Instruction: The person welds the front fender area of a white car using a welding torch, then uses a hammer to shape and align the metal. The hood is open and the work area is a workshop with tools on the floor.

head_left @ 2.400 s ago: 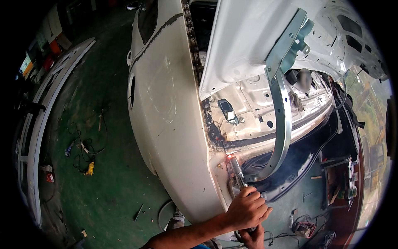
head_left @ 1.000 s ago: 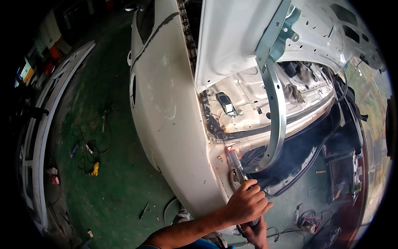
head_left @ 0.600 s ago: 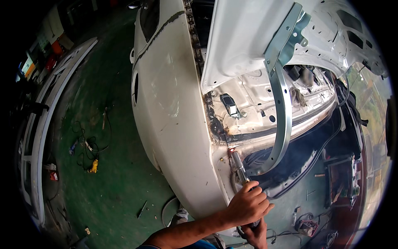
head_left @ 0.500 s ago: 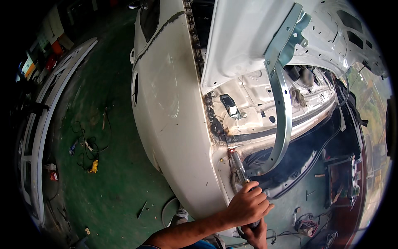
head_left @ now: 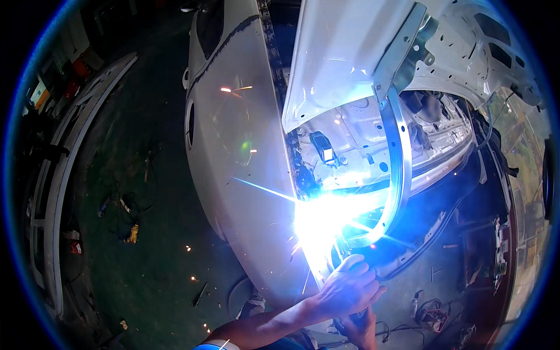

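My left hand [head_left: 350, 287] is closed around the front part of a welding torch [head_left: 345, 252], with its forearm crossing from the lower left. Below it, my right hand [head_left: 363, 329] is wrapped around the torch's rear end, partly hidden behind the left. A blinding blue-white arc burns at the nozzle, on the rear corner of a white car body [head_left: 233, 157]. Its glare hides the nozzle and the spot being welded. Sparks fly out over the panel and the floor. Close to the right of the arc curves a metal hinge arm [head_left: 399, 157] of the raised trunk lid [head_left: 332, 64].
On the green floor to the left lie tangled cables with a yellow connector [head_left: 133, 233]. A long white body panel [head_left: 87, 111] stands farther left. A small dark box-shaped object [head_left: 322, 147] rests on the inner sheet metal. More cables [head_left: 434, 318] lie at the lower right.
The small glow at the torch tip has flared into a bright arc with flying sparks, and the surroundings look darker. Both hands have stayed nearly in place.
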`<control>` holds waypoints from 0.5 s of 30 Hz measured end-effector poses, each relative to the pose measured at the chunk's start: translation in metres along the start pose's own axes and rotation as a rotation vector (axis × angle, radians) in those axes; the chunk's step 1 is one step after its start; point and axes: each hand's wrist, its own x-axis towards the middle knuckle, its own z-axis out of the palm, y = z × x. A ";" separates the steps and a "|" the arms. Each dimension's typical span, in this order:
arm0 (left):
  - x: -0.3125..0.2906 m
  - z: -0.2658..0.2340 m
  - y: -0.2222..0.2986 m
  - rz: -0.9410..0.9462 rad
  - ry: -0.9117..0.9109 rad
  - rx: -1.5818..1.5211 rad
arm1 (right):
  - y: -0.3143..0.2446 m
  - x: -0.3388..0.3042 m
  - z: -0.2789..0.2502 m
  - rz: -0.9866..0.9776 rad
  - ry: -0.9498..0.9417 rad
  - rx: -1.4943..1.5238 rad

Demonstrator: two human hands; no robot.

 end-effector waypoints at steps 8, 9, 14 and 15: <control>0.001 -0.004 0.001 0.023 0.009 -0.003 | -0.018 -0.007 -0.002 0.044 -0.049 -0.024; 0.002 -0.004 0.002 0.032 0.005 -0.009 | -0.018 -0.006 0.000 0.015 -0.038 -0.021; 0.003 -0.005 0.002 0.051 0.014 0.001 | -0.027 -0.008 0.004 -0.055 -0.023 0.010; 0.002 -0.004 0.001 0.048 0.018 -0.005 | -0.037 -0.007 0.007 -0.047 -0.003 -0.035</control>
